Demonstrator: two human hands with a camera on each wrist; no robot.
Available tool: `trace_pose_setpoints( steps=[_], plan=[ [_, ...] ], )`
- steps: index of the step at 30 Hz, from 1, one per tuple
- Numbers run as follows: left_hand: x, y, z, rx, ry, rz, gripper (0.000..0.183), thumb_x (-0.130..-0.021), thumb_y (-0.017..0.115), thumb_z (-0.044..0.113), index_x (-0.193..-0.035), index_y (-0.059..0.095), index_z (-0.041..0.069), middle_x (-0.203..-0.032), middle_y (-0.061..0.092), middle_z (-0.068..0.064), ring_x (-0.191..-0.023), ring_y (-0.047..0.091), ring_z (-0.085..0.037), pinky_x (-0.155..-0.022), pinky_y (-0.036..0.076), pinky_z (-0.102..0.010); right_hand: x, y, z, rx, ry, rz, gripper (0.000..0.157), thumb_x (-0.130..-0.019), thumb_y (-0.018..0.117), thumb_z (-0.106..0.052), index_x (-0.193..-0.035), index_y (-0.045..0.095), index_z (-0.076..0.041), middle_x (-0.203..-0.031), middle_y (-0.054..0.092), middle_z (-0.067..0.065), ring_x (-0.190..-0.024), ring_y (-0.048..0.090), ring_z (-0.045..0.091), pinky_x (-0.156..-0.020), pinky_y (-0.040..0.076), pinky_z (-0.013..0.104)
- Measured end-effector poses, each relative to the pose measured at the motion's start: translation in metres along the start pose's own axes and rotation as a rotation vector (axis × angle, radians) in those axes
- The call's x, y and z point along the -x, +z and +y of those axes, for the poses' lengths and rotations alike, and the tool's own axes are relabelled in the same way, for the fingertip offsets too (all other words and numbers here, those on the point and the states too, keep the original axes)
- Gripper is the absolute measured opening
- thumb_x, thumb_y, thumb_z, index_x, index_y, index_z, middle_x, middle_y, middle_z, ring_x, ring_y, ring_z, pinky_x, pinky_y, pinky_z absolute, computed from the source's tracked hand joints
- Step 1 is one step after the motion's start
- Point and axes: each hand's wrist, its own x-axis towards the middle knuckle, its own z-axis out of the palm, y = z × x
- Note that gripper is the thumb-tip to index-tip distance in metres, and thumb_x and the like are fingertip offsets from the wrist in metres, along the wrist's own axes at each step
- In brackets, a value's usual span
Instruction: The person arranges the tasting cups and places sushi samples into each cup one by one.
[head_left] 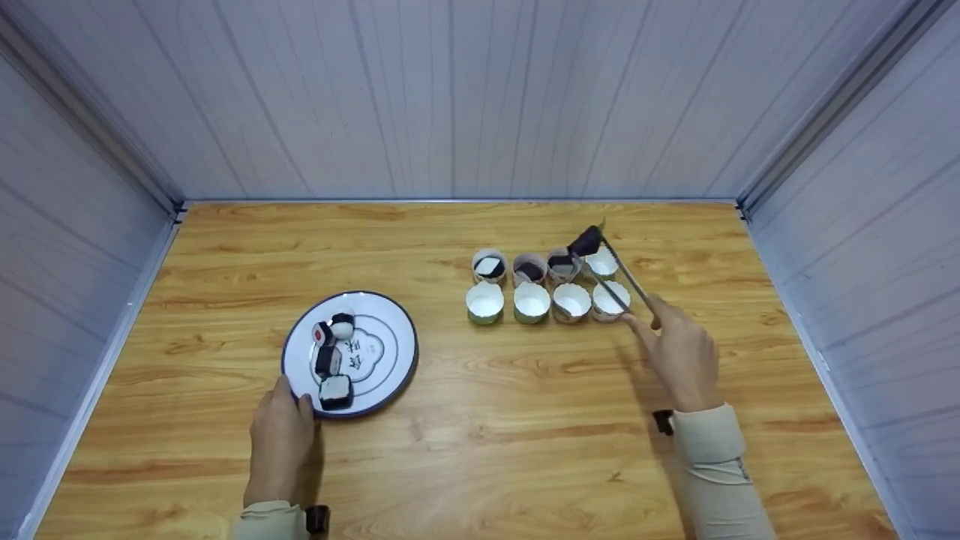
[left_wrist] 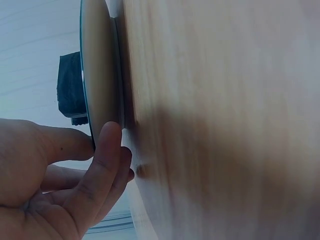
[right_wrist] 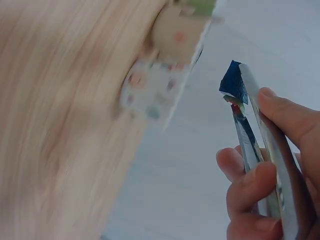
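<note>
My left hand (head_left: 281,439) pinches the rim of a white, blue-edged plate (head_left: 396,349), thumb on the upper side and fingertips beneath in the left wrist view. Several pieces of sushi lie on the plate, among them a square white-topped one (head_left: 335,391). Metal tongs (head_left: 632,276) are in the grip of my right hand (head_left: 684,364). Between their tips they hold a dark-wrapped sushi piece (head_left: 585,241), raised over the right end of the back row of paper cups. Its far side is hidden. The white cup (head_left: 602,263) beneath is partly covered by the tongs.
Two rows of small paper cups stand close together; the front row includes a white-lined cup (head_left: 484,301). Three back cups hold dark pieces, one with a white top (head_left: 489,266). Pale panels (head_left: 480,97) wall the wooden table (head_left: 480,450) at the back and sides.
</note>
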Motion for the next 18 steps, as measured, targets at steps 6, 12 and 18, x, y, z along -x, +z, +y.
trace_pose_setpoints(
  steps=[6,12,18],
  plan=[
    [0.001,0.000,0.000,0.006,0.011,-0.004,0.050,-0.104,0.045,0.004,-0.143,0.029,-0.021,-0.133,0.042,-0.044,-0.127,0.042,-0.055,-0.105,0.039,-0.061,0.000,-0.004,0.019,-0.050,0.065,-0.085,0.029,-0.091,0.075,-0.036,-0.097,0.067,-0.009,-0.066,0.056,0.002,-0.047,0.042,0.019,-0.040,0.033,0.034],
    [0.001,-0.001,0.000,0.008,-0.006,-0.010,0.050,-0.104,0.045,0.005,-0.144,0.029,-0.019,-0.134,0.043,-0.042,-0.127,0.043,-0.054,-0.106,0.039,-0.059,0.000,-0.002,0.027,-0.018,0.116,-0.128,0.034,-0.093,0.071,-0.040,-0.104,0.068,-0.009,-0.069,0.061,0.005,-0.048,0.049,0.022,-0.040,0.037,0.037],
    [0.001,-0.001,0.000,0.012,-0.003,-0.002,0.049,-0.104,0.046,0.005,-0.144,0.030,-0.019,-0.132,0.045,-0.042,-0.126,0.045,-0.053,-0.104,0.041,-0.059,-0.001,0.000,0.029,0.007,0.153,-0.167,0.047,-0.095,0.065,-0.048,-0.118,0.068,-0.006,-0.075,0.065,0.009,-0.053,0.057,0.026,-0.043,0.044,0.043]
  ],
)
